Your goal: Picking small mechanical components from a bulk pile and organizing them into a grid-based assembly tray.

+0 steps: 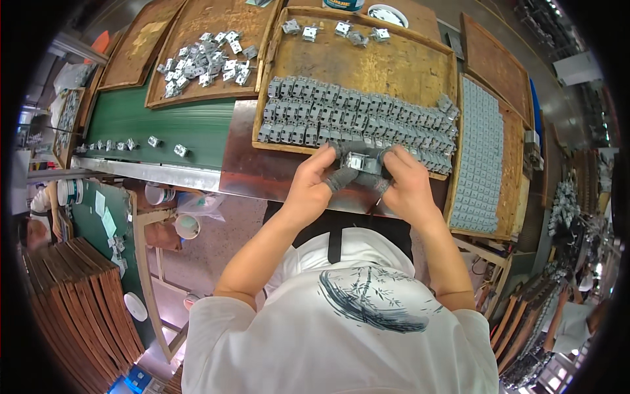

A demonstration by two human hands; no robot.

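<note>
My left hand [314, 186] and my right hand [405, 186] meet over the near edge of a wooden tray [387, 65]. Together they grip a small grey metal-and-plastic part [359, 162] between grey-covered fingertips. The tray holds several tight rows of the same grey parts [357, 119], with a few loose ones along its far edge. My forearms come up from the lower edge over my white shirt.
A green conveyor belt [151, 121] on the left carries single parts. Another wooden tray [203, 56] behind it holds a loose heap. A tray of flat grey pieces [478, 157] lies at right. Stacked wooden trays [79, 295] stand lower left. Another person [577, 322] sits lower right.
</note>
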